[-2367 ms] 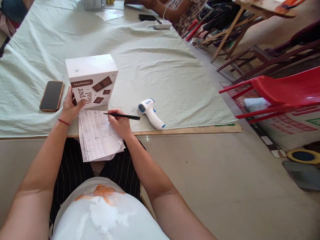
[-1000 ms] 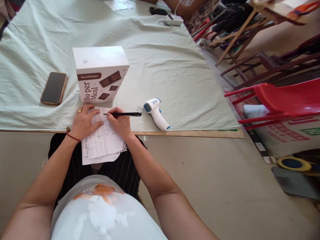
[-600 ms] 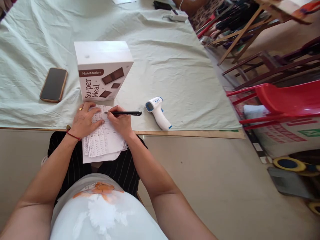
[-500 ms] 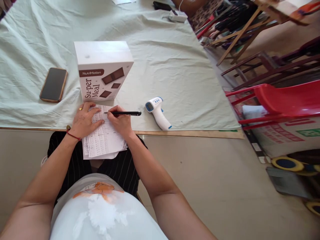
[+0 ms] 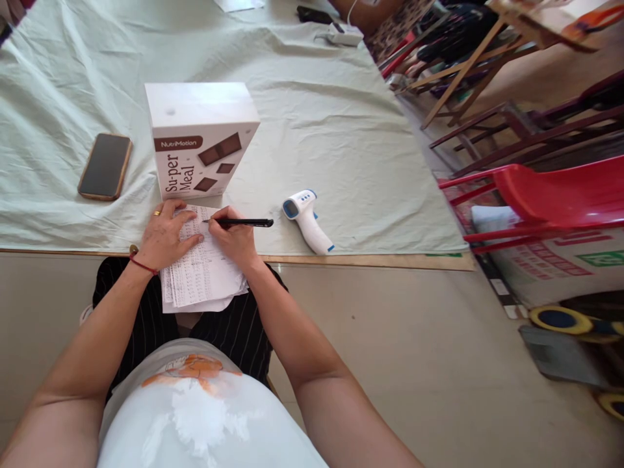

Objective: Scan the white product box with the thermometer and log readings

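Observation:
A black pen (image 5: 248, 222) is gripped in my right hand (image 5: 234, 239), its tip at the upper part of a stack of paper sheets (image 5: 199, 279). Rows of small handwriting cover the top sheet. My left hand (image 5: 168, 237) lies flat on the left side of the sheets with its fingers spread. The stack reaches past the table's front edge over my lap. Right behind the papers stands a white NutriMotion box (image 5: 202, 104), upright on the table. To the right of my right hand lies a white and blue infrared thermometer (image 5: 307, 221).
A pale green cloth (image 5: 351, 143) covers the table. On it, a smartphone (image 5: 104, 166) lies to the left, and a white power strip (image 5: 345, 34) with a black object sits at the far edge. A red plastic chair (image 5: 560, 195) stands at the right.
The pen has tilted very slightly in my right hand. Both hands, the papers, the box and the thermometer otherwise stay in place; the view shifts a little.

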### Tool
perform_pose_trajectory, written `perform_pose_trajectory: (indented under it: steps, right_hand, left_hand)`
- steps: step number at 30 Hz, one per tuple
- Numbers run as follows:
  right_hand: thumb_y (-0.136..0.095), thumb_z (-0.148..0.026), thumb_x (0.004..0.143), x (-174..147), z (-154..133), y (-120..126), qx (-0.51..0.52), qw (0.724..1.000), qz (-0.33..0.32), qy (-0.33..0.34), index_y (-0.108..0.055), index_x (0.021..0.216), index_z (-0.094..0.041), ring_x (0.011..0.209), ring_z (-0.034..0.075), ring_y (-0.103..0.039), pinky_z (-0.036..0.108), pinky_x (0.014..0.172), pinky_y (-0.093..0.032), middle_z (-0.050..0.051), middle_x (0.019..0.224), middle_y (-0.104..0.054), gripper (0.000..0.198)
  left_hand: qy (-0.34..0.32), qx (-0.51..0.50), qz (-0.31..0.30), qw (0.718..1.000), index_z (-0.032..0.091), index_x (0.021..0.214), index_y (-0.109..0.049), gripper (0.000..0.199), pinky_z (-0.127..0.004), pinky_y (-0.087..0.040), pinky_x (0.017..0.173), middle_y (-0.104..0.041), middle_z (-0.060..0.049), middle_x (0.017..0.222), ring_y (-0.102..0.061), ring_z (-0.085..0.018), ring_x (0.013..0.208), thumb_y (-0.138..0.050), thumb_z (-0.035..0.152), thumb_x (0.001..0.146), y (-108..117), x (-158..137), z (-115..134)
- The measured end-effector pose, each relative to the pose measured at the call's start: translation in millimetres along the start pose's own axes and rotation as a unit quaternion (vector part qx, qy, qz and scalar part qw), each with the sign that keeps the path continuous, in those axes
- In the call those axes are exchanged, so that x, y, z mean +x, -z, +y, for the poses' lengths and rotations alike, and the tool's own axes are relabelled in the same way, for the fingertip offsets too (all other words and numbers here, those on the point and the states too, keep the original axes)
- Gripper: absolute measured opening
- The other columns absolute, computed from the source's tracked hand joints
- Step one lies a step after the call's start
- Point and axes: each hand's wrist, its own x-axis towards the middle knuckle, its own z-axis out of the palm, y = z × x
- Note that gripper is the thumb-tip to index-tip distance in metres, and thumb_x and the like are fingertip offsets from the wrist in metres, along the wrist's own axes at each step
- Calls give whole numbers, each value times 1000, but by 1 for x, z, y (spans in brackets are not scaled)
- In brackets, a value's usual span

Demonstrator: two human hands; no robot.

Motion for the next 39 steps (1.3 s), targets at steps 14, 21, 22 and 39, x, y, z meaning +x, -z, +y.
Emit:
perform_pose_trajectory:
  steps: [14, 21, 22, 39]
  right_hand:
    - [-59, -30, 79, -1, -2, -1, 9, 1000, 10, -4, -55, 74, -27, 71, 18, -61, 36, 78, -55, -2, 70, -63, 7]
    - [-57, -32, 79, 0, 0, -1, 3, 1000, 4, 14, -53, 73, -27, 70, 17, -61, 35, 77, -55, -3, 68, -62, 9]
    - [-57, -32, 79, 0, 0, -1, 3, 1000, 5, 16, -53, 73, -27, 70, 17, -61, 34, 76, -55, -3, 68, -62, 9]
    - [-58, -30, 78, -2, -1, -1, 1, 999, 37, 2, -56, 72, -26, 67, 16, -61, 32, 73, -55, -3, 66, -63, 7]
  left_hand:
    - [6, -3, -9, 1000, 22, 115, -73, 36, -58, -49, 114, -61, -13, 131, -59, -37, 127, -82, 40, 86, 3, 0, 1]
    - [12, 18, -20, 1000, 18, 118, -73, 37, -56, -49, 114, -61, -15, 132, -58, -36, 128, -80, 38, 87, 6, 1, 5]
    - [13, 22, -23, 999, 18, 118, -73, 37, -56, -49, 114, -61, -15, 133, -58, -36, 128, -80, 38, 88, 6, 1, 6]
    - [5, 38, -22, 999, 17, 121, -74, 39, -55, -49, 114, -61, -16, 133, -59, -36, 128, -80, 39, 89, 6, 0, 4]
